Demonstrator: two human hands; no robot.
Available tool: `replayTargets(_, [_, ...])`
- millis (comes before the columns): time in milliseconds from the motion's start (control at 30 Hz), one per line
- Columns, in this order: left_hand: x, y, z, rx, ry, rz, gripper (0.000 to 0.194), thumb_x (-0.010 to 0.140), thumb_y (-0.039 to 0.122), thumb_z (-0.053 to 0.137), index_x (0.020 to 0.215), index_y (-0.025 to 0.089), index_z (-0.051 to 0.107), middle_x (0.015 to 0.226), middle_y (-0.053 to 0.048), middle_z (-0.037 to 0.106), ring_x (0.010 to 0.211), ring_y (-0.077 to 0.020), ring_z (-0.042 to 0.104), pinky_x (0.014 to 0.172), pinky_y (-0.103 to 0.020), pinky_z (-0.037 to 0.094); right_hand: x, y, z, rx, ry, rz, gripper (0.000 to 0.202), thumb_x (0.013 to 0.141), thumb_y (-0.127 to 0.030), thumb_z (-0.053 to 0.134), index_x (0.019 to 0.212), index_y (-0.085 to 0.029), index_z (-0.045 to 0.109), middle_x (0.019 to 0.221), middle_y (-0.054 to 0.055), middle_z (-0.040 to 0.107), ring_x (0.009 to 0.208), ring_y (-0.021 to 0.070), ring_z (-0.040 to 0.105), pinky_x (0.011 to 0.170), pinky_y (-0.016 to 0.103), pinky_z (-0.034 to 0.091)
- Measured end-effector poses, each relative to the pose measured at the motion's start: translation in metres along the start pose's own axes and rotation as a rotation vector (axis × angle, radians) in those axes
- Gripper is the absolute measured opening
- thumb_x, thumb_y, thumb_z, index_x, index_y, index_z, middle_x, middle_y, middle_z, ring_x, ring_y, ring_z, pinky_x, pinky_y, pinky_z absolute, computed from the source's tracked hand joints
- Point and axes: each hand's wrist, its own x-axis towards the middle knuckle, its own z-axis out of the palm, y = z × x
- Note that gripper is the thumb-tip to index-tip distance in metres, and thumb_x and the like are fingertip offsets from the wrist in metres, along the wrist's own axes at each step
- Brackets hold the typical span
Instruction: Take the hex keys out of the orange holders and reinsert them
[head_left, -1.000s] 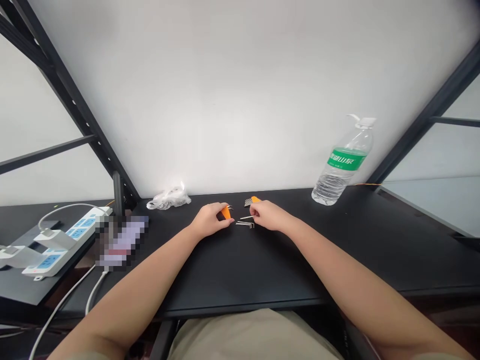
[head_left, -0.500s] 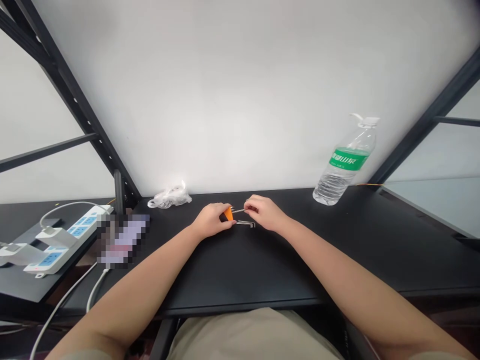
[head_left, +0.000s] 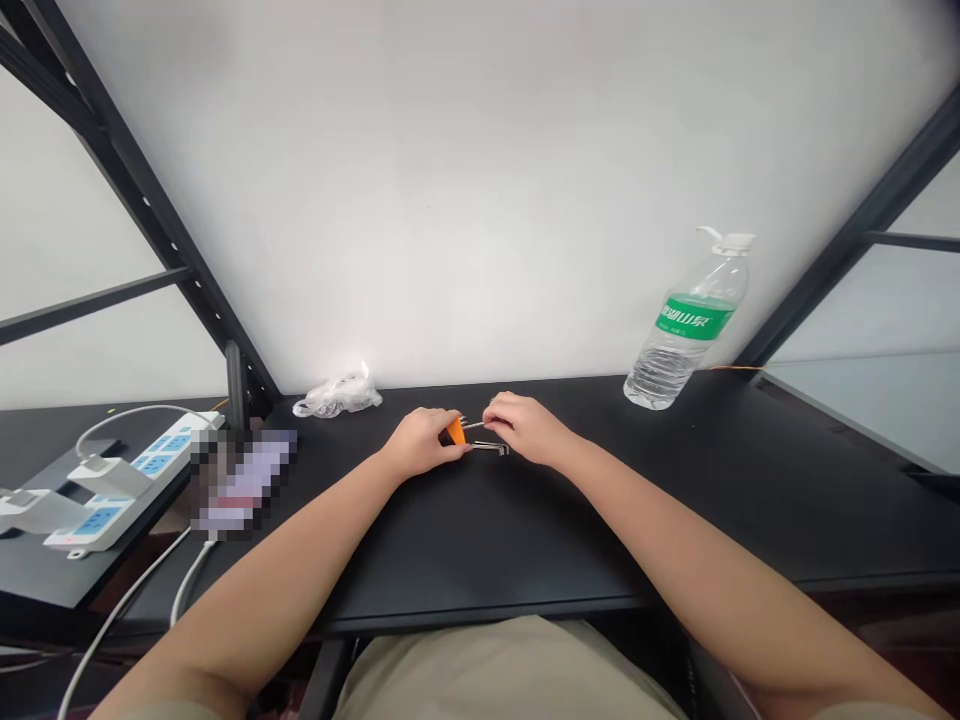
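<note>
In the middle of the black table, my left hand (head_left: 421, 441) is closed around an orange hex key holder (head_left: 457, 431), thumb on the near side and fingers on the far side. My right hand (head_left: 525, 424) pinches a metal hex key (head_left: 474, 426) whose other end reaches to the holder's right face. Whether its tip is inside the holder I cannot tell. Several L-shaped hex keys (head_left: 491, 447) lie close together just below my right fingers, their bent ends to the right.
A clear plastic bag (head_left: 339, 395) lies at the back left. At the back right stands a water bottle (head_left: 686, 330) with a green label. On the left are a blurred-out phone (head_left: 251, 480) with a cable and a white power strip (head_left: 142, 480) with plugged-in chargers.
My right hand has shifted slightly left toward the orange holder, so less of the hex key shows between the hands. My left hand keeps its hold.
</note>
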Motion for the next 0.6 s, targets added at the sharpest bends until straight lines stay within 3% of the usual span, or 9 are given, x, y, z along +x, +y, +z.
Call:
replayTargets(333, [0.001,0.009,0.002,0.039,-0.032,0.093,0.027,0.085,0.048,0.072,0.095,0.024,0.065,0.079,-0.001,0.066,0.073,-0.0192,0.063,0.078,-0.033,0.047,0.000,-0.014,0.015,0.058,-0.088,-0.056,0.019,0.098,-0.014,0.051,0.091,-0.022,0.067,0.099,0.005,0.064,0.088,0.0192,0.061,0.079,0.035,0.049])
replayTargets(500, [0.000,0.006,0.002,-0.013,0.000,0.052,0.028,0.087,0.050,0.070,0.092,0.024,0.064,0.078,0.000,0.065,0.071,-0.0176,0.061,0.074,-0.031,0.046,0.000,-0.018,0.014,0.117,-0.062,-0.003,0.011,0.095,-0.016,0.055,0.098,-0.022,0.063,0.110,0.006,0.062,0.083,0.0159,0.059,0.075,0.032,0.049])
replayTargets(600, [0.000,0.004,0.000,-0.035,0.021,0.023,0.031,0.087,0.053,0.070,0.094,0.023,0.065,0.078,0.001,0.066,0.071,-0.0170,0.061,0.074,-0.030,0.046,-0.001,-0.011,0.010,0.066,-0.050,0.039,0.005,0.095,-0.020,0.058,0.094,-0.022,0.063,0.103,0.005,0.063,0.081,0.0163,0.058,0.074,0.032,0.047])
